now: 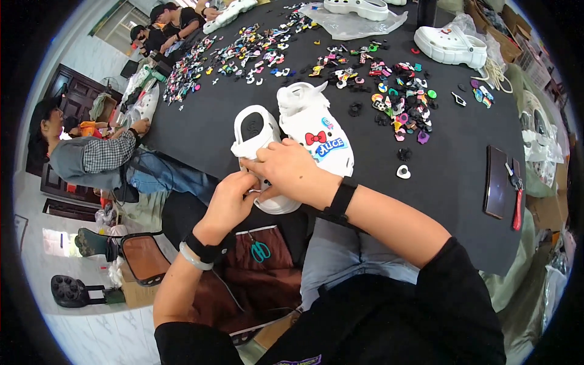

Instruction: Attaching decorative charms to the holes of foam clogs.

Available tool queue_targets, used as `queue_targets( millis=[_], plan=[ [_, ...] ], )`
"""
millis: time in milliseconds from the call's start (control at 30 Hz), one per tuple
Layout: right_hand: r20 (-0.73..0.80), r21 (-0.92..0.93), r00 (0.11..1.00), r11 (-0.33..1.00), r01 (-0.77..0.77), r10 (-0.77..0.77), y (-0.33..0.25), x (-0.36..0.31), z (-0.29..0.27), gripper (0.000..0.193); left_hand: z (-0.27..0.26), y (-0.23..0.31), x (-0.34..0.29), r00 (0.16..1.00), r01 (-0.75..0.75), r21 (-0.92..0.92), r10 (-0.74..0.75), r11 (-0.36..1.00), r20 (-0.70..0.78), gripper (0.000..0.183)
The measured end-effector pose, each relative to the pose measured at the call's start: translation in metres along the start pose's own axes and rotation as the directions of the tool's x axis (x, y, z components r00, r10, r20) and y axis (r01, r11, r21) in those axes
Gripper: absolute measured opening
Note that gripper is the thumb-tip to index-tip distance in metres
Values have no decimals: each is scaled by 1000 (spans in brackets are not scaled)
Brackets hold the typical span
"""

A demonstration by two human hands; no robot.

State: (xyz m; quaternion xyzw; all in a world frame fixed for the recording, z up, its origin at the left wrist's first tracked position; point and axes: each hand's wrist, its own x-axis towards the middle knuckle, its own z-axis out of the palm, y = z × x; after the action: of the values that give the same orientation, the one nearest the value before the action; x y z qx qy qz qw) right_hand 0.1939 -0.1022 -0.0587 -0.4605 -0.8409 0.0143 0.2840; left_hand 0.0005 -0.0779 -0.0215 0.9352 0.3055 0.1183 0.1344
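A white clog (pixel 279 205) lies near the table's front edge, its heel strap pointing away from me. My right hand (pixel 295 171) is closed over its upper, fingers curled around the far side. At the clog's left side my left hand (pixel 232 198) pinches, fingertips against the upper; whatever small thing they hold is hidden. Close on the right lies a second white clog (pixel 338 161). It bears a red bow charm (pixel 316 138), a blue and white lettered charm (pixel 331 146) and a lollipop-like charm (pixel 327 123).
Colourful shoe charms (pixel 401 100) lie in heaps across the black table (pixel 438 182). Another white clog (pixel 450 47) stands at the back right, near a phone (pixel 496 182) and red-handled snips (pixel 517 201). Teal scissors (pixel 260 250) rest on brown cloth. Several people work at the left.
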Motion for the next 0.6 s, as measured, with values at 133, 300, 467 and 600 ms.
queue_targets(
  millis=[133,300,467,600],
  plan=[
    [12,-6,1000,1000,-6,6,-1,0,-1,75,17,11,-14,982,50,49,-40,998,-187,18],
    [-10,4,1000,1000,8,-8,5,-1,3,76,38,23,-35,892,-19,149,84,989,-443,17],
    [13,92,998,994,56,-57,8,0,-7,83,33,27,-39,677,101,-714,-574,692,-460,20],
    [-61,323,984,930,177,-166,-3,-21,-40,74,23,45,-47,657,-103,-903,-653,417,-376,24]
  ],
)
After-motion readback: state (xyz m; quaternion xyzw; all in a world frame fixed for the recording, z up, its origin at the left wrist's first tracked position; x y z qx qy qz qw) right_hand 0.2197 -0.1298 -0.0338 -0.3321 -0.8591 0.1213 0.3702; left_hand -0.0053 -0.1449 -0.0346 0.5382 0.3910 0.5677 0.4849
